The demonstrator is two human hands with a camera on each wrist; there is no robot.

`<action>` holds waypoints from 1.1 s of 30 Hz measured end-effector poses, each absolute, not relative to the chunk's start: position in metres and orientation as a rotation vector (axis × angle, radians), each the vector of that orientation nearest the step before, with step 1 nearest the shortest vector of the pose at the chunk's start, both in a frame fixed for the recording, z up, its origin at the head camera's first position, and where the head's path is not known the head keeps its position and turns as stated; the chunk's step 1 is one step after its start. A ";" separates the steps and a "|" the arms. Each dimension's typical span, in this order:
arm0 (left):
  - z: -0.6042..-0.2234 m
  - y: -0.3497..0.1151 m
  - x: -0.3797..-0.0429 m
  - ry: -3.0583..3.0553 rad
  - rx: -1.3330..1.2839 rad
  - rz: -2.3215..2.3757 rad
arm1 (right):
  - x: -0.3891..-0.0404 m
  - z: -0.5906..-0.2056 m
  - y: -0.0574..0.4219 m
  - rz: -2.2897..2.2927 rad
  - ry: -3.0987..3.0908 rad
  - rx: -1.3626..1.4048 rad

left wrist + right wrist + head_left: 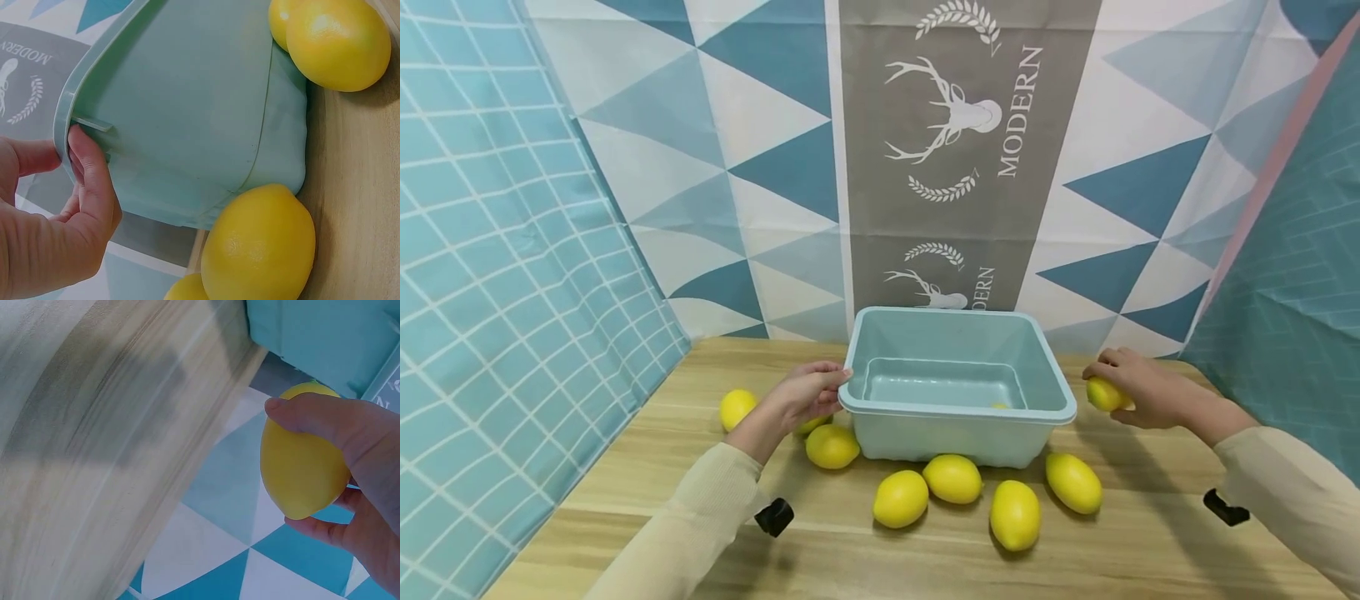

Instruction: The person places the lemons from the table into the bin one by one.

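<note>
A pale blue-green plastic basin stands on the wooden table. My left hand pinches its left rim between thumb and fingers, as the left wrist view also shows. To the right of the basin, my right hand grips a yellow lemon, held above the table with the thumb on one side and fingers on the other. Inside the basin a bit of yellow peeks over the front wall; most of it is hidden. A lemon lies under my left hand, by the basin's left side.
Several lemons lie in front of the basin, among them one at the middle and one near its right corner. Another lemon sits at the far left. A patterned cloth hangs behind the table.
</note>
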State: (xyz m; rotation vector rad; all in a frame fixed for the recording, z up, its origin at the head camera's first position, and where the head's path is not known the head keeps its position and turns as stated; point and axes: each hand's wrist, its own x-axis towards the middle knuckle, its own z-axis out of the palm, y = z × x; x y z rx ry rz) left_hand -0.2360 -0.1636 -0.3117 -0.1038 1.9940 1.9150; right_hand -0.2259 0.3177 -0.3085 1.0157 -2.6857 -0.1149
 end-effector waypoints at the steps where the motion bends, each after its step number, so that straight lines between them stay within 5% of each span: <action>1: -0.312 -0.163 -0.236 1.993 -0.104 1.918 | -0.225 -0.307 0.317 -0.123 -2.674 1.016; 33: -0.312 -0.163 -0.236 1.969 -0.088 1.932 | -0.225 -0.264 0.287 -0.181 -2.588 0.989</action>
